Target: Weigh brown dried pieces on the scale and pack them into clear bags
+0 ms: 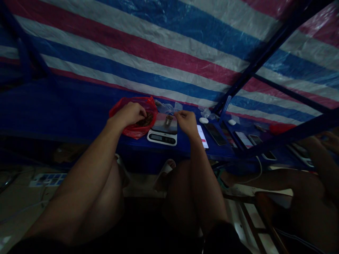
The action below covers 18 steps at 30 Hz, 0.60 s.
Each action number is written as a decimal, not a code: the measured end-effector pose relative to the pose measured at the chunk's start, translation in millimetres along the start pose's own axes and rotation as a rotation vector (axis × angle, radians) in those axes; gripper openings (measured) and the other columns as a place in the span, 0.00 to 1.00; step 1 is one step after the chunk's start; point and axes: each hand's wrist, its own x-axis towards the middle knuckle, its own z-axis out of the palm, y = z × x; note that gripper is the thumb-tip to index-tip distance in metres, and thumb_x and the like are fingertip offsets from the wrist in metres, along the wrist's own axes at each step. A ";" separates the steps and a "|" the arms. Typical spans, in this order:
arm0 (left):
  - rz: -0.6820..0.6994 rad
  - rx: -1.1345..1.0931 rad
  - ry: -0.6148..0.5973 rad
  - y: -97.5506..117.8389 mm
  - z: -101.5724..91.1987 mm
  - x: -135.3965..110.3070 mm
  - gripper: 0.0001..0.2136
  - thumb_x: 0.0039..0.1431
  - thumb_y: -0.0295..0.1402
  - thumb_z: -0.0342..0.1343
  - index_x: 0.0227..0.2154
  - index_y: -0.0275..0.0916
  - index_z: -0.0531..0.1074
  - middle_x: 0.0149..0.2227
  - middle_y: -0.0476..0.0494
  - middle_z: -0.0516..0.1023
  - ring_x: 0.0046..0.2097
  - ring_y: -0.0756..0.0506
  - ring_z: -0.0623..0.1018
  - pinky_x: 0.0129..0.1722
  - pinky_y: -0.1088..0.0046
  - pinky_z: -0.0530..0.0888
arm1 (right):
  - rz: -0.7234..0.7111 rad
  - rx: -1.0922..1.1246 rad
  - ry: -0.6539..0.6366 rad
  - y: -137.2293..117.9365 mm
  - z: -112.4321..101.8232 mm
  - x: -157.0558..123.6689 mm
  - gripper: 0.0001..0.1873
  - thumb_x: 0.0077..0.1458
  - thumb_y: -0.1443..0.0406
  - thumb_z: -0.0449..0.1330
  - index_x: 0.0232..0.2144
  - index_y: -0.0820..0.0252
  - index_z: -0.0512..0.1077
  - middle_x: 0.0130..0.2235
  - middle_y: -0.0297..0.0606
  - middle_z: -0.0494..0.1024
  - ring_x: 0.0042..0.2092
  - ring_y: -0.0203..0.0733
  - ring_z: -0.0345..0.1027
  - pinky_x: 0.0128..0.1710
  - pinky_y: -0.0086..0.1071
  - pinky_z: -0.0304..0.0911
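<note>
My left hand [131,113] reaches into a red plastic bag [137,131] of small dark pieces, with its fingers curled down into them. My right hand [186,121] is closed in a pinch just right of a small metal cup [168,120]. What it pinches is too small to see. The cup stands on the steel platform of a white digital kitchen scale [162,137]. Bag and scale sit side by side on a low blue table [148,151].
Clear plastic bags [169,107] lie behind the scale. Several phones [215,134], a white card and small white items lie along the table to the right. Dark blue frame bars [265,53] cross the right side. Another person's limbs [312,165] are at the far right.
</note>
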 end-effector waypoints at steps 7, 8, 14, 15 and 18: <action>0.251 -0.311 0.143 44.7 2.0 2.7 0.11 0.63 0.34 0.63 0.45 0.42 0.88 0.44 0.43 0.90 0.45 0.41 0.87 0.53 0.67 0.79 | -0.004 -0.025 0.014 -2.5 2.7 0.5 0.15 0.62 0.57 0.63 0.30 0.61 0.82 0.27 0.36 0.79 0.30 0.41 0.67 0.33 0.36 0.58; 0.269 -0.333 0.147 52.1 4.2 5.2 0.11 0.63 0.33 0.64 0.45 0.41 0.88 0.45 0.43 0.90 0.46 0.41 0.87 0.53 0.67 0.79 | -0.004 -0.029 0.014 -2.8 2.9 0.6 0.15 0.62 0.57 0.63 0.30 0.61 0.82 0.26 0.36 0.78 0.30 0.40 0.66 0.32 0.36 0.57; 0.286 -0.379 0.094 77.2 13.9 21.5 0.11 0.63 0.29 0.65 0.45 0.44 0.89 0.48 0.43 0.90 0.52 0.39 0.86 0.58 0.63 0.77 | 0.004 0.005 0.001 -2.3 2.4 -0.5 0.14 0.63 0.59 0.63 0.29 0.61 0.82 0.27 0.36 0.79 0.30 0.39 0.66 0.33 0.35 0.58; 0.285 -0.381 0.086 79.0 14.6 23.3 0.11 0.62 0.28 0.65 0.44 0.44 0.89 0.48 0.44 0.90 0.52 0.39 0.86 0.60 0.62 0.77 | 0.004 0.002 -0.001 -1.7 2.1 -0.6 0.14 0.63 0.59 0.63 0.30 0.61 0.82 0.27 0.36 0.79 0.30 0.39 0.66 0.33 0.35 0.57; 0.294 -0.392 0.075 82.8 16.2 27.2 0.12 0.61 0.26 0.65 0.44 0.46 0.89 0.47 0.44 0.90 0.53 0.38 0.85 0.60 0.61 0.77 | 0.004 -0.010 -0.015 0.2 1.3 -0.5 0.15 0.64 0.58 0.63 0.30 0.61 0.82 0.26 0.35 0.78 0.29 0.38 0.65 0.31 0.34 0.56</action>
